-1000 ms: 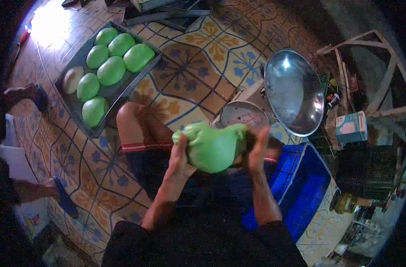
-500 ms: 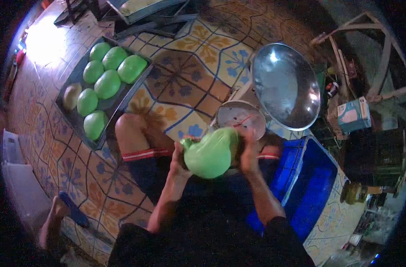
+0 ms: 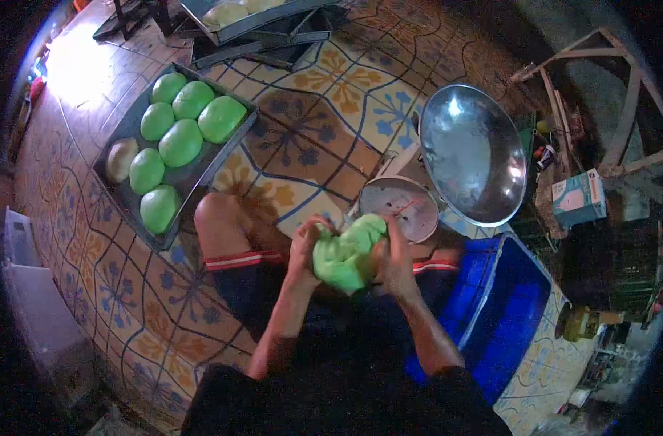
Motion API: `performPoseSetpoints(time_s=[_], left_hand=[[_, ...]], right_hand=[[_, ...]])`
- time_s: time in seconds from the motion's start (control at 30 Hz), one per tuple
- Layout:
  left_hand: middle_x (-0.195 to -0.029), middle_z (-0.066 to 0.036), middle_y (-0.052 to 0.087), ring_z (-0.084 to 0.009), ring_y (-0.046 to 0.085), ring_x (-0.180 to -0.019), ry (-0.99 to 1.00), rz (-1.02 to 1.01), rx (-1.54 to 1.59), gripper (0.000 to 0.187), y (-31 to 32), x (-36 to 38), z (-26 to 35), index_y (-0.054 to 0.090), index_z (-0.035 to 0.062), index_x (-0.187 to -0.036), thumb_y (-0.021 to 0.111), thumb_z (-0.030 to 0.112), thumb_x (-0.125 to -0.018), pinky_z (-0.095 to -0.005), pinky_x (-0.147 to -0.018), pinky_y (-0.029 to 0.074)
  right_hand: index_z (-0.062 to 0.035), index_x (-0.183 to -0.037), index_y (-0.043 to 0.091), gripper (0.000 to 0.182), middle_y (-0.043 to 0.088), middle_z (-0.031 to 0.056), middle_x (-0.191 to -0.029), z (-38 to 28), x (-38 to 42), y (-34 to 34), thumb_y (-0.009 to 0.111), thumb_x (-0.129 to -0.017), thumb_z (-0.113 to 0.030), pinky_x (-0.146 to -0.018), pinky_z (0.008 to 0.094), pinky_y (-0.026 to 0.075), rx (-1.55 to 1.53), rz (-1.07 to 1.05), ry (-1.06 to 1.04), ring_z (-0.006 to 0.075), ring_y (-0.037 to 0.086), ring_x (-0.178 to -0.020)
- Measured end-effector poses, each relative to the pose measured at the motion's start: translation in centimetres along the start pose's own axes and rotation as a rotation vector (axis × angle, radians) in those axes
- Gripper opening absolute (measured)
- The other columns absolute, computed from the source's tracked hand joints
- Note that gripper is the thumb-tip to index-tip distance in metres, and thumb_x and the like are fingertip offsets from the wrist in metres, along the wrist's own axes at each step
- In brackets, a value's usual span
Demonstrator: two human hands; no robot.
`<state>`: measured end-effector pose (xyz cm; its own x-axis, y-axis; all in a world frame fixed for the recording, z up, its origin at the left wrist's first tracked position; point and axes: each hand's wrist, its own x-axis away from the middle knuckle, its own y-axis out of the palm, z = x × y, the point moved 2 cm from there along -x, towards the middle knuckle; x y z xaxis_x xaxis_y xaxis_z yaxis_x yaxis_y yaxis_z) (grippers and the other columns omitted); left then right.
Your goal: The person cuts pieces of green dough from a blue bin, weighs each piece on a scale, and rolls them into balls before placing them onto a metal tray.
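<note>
A lump of green dough (image 3: 344, 258) is held up between both hands over my lap, its surface folded and creased. My left hand (image 3: 306, 245) grips its left side with curled fingers. On the opposite side my right hand (image 3: 395, 260) is closed around the dough, the thumb pressing into it. Just beyond my hands stands a dial scale (image 3: 397, 207) with a red needle, its face turned up. The scale's large shiny metal pan (image 3: 471, 156) tilts behind it to the right.
To the left, a dark tray (image 3: 193, 168) carries several smooth green dough balls (image 3: 180, 143) and one paler ball (image 3: 121, 160). A blue plastic crate (image 3: 509, 320) sits by my right knee. Another tray (image 3: 262, 22) rests on a rack at the back. A small box (image 3: 578, 198) lies far right.
The dough has gone from a smooth, stretched, rounded shape to a smaller, folded lump. My hands have drawn closer together around it. The view has shifted slightly.
</note>
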<state>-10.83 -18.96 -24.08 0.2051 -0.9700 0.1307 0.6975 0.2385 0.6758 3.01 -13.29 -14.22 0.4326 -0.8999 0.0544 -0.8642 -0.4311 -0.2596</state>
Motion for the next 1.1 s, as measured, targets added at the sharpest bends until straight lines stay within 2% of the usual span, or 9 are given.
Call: performPoseSetpoints(time_s=[0.17,0.23,0.43,0.53,0.7,0.77,0.9,1.03,1.1], left_hand=[[-0.088,-0.002,0.051,-0.0127,0.049,-0.080,-0.051,0.298,-0.143,0.053,2.3,-1.0,0.0,0.049,0.0078,-0.094,0.038,0.059,-0.087,-0.0293,-0.072,0.042],[-0.097,-0.007,0.053,-0.0195,0.052,-0.094,-0.131,0.070,0.280,0.058,0.5,-1.2,0.9,0.049,0.0075,-0.095,0.042,0.064,-0.082,-0.0377,-0.083,0.044],[-0.105,-0.013,0.052,-0.0273,0.052,-0.097,0.125,-0.281,0.349,0.049,-3.2,0.3,-3.6,0.046,0.0030,-0.112,0.046,0.046,-0.089,-0.0413,-0.090,0.040],[-0.112,-0.015,0.047,-0.0237,0.049,-0.100,0.125,0.133,-0.471,0.065,0.7,0.1,-1.0,0.031,0.0065,-0.128,0.028,0.059,-0.090,-0.0377,-0.089,0.040],[-0.108,-0.014,0.050,-0.0208,0.052,-0.096,-0.084,0.254,0.300,0.083,-0.6,-0.9,0.2,0.005,0.0152,-0.140,0.047,0.059,-0.084,-0.0333,-0.085,0.042],[-0.120,-0.018,0.046,-0.0257,0.051,-0.104,-0.146,-0.381,-0.416,0.108,0.2,0.0,2.6,-0.007,0.0176,-0.142,0.072,0.041,-0.073,-0.0390,-0.092,0.040],[-0.133,-0.019,0.037,-0.0285,0.040,-0.121,0.123,-0.593,-0.572,0.126,4.6,1.6,7.5,-0.016,0.0136,-0.140,0.081,0.018,-0.060,-0.0394,-0.100,0.033],[-0.112,-0.016,0.054,-0.0320,0.053,-0.103,0.728,-0.133,-0.674,0.075,5.6,0.5,5.2,0.045,0.0043,-0.122,0.079,0.014,-0.056,-0.0409,-0.085,0.044],[-0.102,-0.015,0.056,-0.0312,0.055,-0.093,0.826,-0.114,-0.832,0.056,5.3,-1.1,6.1,0.052,0.0039,-0.104,0.077,0.012,-0.055,-0.0399,-0.077,0.044]], right_hand=[[-0.0006,-0.110,0.051,0.050,0.057,0.0118,-0.095,0.9,0.4,1.4,0.066,-0.079,-0.038,-0.083,0.0380,0.042,0.356,-0.011,-0.459,0.0235,0.055,-0.091],[-0.0020,-0.093,0.059,0.034,0.058,0.0055,-0.083,1.3,0.2,0.6,0.065,-0.081,-0.033,-0.076,0.0370,0.045,-0.230,0.259,0.228,0.0194,0.056,-0.079],[-0.0008,-0.101,0.059,0.047,0.062,0.0037,-0.081,3.7,0.0,1.3,0.055,-0.086,-0.045,-0.072,0.0290,0.045,-0.360,0.038,0.500,0.0129,0.056,-0.076],[0.0033,-0.091,0.057,0.040,0.059,0.0125,-0.080,-0.4,0.8,3.2,0.066,-0.080,-0.034,-0.068,0.0324,0.044,0.649,-0.061,-0.547,0.0152,0.054,-0.073],[-0.0004,-0.063,0.056,0.030,0.053,-0.0002,-0.056,-0.2,0.8,1.0,0.061,-0.084,-0.022,-0.052,0.0287,0.039,-0.097,0.040,0.161,0.0094,0.048,-0.055],[-0.0023,-0.068,0.056,0.022,0.055,-0.0023,-0.063,-0.7,0.4,1.4,0.060,-0.084,-0.017,-0.054,0.0238,0.039,-0.185,-0.172,0.100,0.0059,0.049,-0.063],[-0.0001,-0.121,0.038,0.051,0.043,0.0166,-0.121,-3.2,-1.1,2.7,0.056,-0.074,0.001,-0.072,0.0264,0.046,0.140,-0.158,-0.332,0.0136,0.054,-0.078],[-0.0009,-0.130,0.028,0.067,0.031,0.0178,-0.132,-6.1,-2.0,4.1,0.049,-0.067,0.011,-0.086,0.0328,0.044,0.430,-0.109,-0.421,0.0241,0.050,-0.102],[0.0009,-0.131,0.027,0.065,0.034,0.0163,-0.131,-5.2,-2.6,3.7,0.048,-0.070,0.007,-0.090,0.0338,0.042,-0.260,-0.069,-0.273,0.0245,0.049,-0.107]])
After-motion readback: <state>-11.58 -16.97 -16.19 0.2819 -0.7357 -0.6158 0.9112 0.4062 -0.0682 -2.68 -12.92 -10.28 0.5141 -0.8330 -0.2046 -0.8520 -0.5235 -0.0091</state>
